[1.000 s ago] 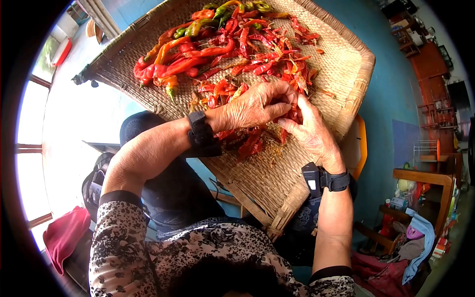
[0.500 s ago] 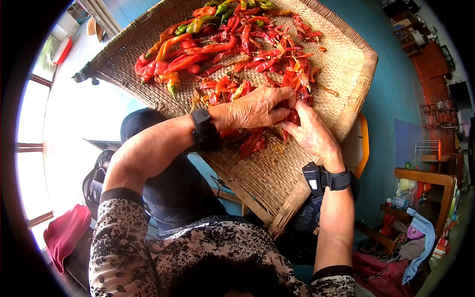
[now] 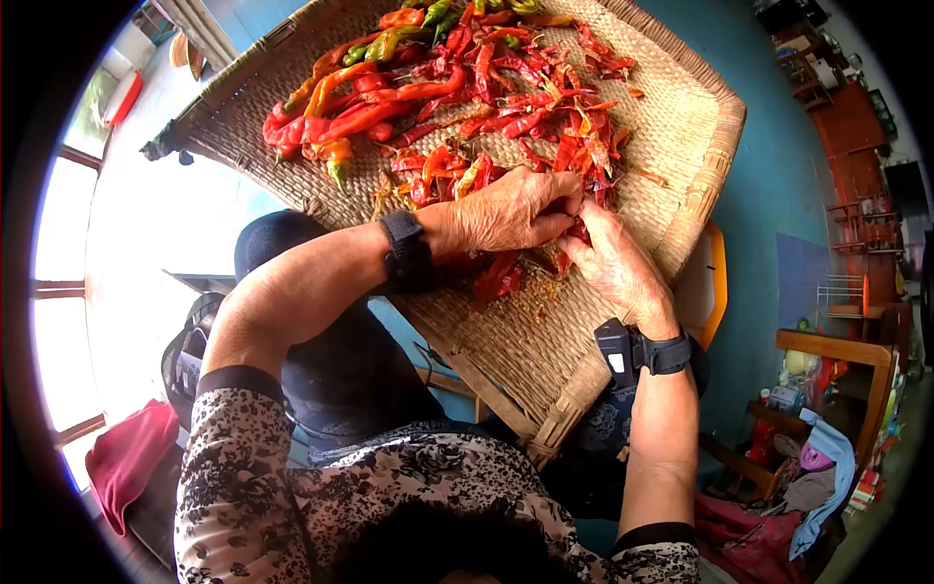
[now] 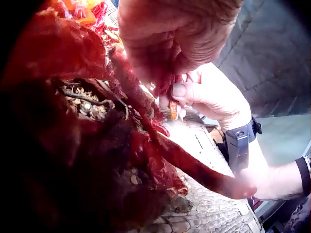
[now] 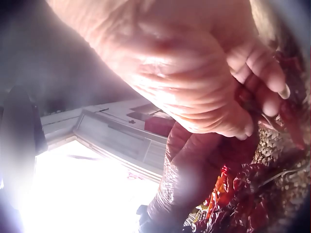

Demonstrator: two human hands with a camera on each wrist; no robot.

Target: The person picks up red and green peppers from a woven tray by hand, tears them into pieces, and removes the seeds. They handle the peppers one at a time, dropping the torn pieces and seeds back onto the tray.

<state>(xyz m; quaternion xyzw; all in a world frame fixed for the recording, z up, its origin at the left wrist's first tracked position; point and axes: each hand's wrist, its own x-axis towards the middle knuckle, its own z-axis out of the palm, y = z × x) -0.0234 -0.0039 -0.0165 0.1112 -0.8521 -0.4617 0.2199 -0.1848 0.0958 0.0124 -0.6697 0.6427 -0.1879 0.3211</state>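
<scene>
Over the near part of a woven tray, both hands meet at a red dried chili. The left hand curls its fingers around one end, mostly hidden beneath its knuckles. From the other side the right hand pinches the chili between thumb and fingers. In the left wrist view, an orange-red chili piece shows beside the right thumb, and the left hand is above it. The right wrist view shows the right hand holding a red chili partly hidden by its fingers.
Red, orange and green chilies spread over the tray's far part. Torn red pieces and loose seeds lie below the hands. A wooden chair with cloths stands at the right.
Both hands stay together at the chili, with small finger movements. The tray has shifted slightly to the right in the head view.
</scene>
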